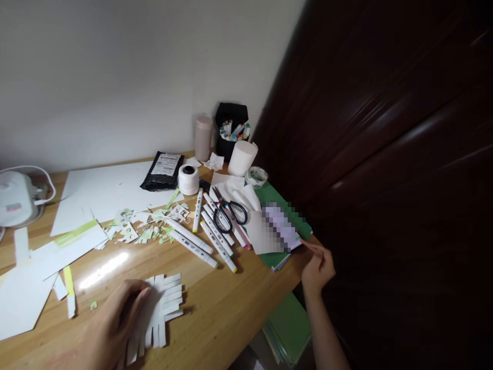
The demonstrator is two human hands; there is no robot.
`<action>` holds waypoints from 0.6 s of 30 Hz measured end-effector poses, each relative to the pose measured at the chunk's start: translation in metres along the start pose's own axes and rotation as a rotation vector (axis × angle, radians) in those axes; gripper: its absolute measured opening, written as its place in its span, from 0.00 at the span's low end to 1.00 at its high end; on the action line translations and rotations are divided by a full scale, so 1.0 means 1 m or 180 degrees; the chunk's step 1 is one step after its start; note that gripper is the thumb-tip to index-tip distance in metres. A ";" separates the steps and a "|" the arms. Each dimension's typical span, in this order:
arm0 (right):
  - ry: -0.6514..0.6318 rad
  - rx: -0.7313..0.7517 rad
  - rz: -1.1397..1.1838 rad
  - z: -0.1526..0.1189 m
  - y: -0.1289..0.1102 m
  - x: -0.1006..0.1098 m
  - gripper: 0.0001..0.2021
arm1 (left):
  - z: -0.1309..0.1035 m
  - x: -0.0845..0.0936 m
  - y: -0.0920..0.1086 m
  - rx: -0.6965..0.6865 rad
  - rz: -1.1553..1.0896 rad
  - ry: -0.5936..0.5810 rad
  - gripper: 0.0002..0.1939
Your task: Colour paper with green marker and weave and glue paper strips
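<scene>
A white mat of woven paper strips (156,306) lies at the front of the table, its loose ends fanning out to the right and toward me. My left hand (123,313) pinches the mat's left side between thumb and fingers. At the table's right corner, my right hand (320,270) reaches out one finger to the edge of a pixelated, pale purple screen-like rectangle (281,226); the other fingers are curled and hold nothing I can see. Black-handled scissors (225,216) rest on several white markers (215,234) between the hands.
Paper scraps (142,226) litter the middle. White sheets (77,246) lie left, near a white device with a cable (17,198). Behind are a black parcel (164,169), a pink bottle (203,139), a black pen holder (227,149) and a paper roll (242,158). A dark panel (385,180) borders the right.
</scene>
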State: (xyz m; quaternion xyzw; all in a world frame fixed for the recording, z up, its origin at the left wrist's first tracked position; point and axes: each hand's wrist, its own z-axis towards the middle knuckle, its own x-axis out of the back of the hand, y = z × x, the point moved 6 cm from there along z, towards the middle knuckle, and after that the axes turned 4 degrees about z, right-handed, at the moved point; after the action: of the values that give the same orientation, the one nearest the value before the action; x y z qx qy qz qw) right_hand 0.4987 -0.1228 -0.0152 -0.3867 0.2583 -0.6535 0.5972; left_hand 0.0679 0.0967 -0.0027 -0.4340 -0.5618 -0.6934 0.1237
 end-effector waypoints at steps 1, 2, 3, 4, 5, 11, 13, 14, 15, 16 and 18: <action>0.0020 0.0063 -0.0028 -0.003 -0.001 0.002 0.13 | -0.001 -0.003 -0.004 -0.0001 -0.0007 -0.0046 0.19; 0.0015 0.0121 -0.0046 -0.005 -0.001 0.003 0.13 | -0.002 -0.004 -0.007 -0.0010 -0.0015 -0.0075 0.18; -0.0005 0.0173 -0.0057 -0.006 -0.001 0.003 0.13 | -0.002 -0.005 -0.008 -0.0023 -0.0024 -0.0089 0.18; -0.0031 0.0221 -0.0062 -0.006 -0.001 0.002 0.13 | -0.002 -0.004 -0.008 -0.0026 -0.0030 -0.0099 0.18; -0.0056 0.0265 -0.0062 -0.006 -0.001 0.002 0.13 | -0.001 -0.003 -0.006 -0.0023 -0.0033 -0.0090 0.18; -0.0207 0.0425 -0.0123 -0.004 -0.001 -0.002 0.12 | 0.005 0.006 0.010 -0.0013 -0.0024 0.0033 0.22; -0.0241 0.0447 -0.0164 -0.004 -0.001 -0.002 0.12 | 0.004 0.005 0.009 -0.0001 -0.0039 0.0009 0.21; -0.0251 0.0461 -0.0182 -0.004 -0.001 -0.002 0.13 | 0.004 0.004 0.007 0.0007 -0.0048 -0.0017 0.21; -0.0254 0.0477 -0.0197 -0.004 -0.001 -0.002 0.13 | 0.003 0.002 0.005 0.0010 -0.0058 -0.0035 0.20; -0.0251 0.0495 -0.0211 -0.004 -0.001 -0.001 0.13 | 0.002 0.001 0.003 0.0007 -0.0068 -0.0039 0.19; -0.0246 0.0532 -0.0247 -0.004 -0.001 -0.001 0.13 | 0.001 0.001 0.001 0.0033 -0.0071 -0.0051 0.19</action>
State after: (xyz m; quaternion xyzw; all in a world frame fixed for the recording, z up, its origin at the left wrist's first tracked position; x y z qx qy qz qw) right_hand 0.4943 -0.1223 -0.0168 -0.3702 0.1645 -0.6800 0.6111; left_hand 0.0689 0.0978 -0.0015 -0.4325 -0.5711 -0.6884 0.1137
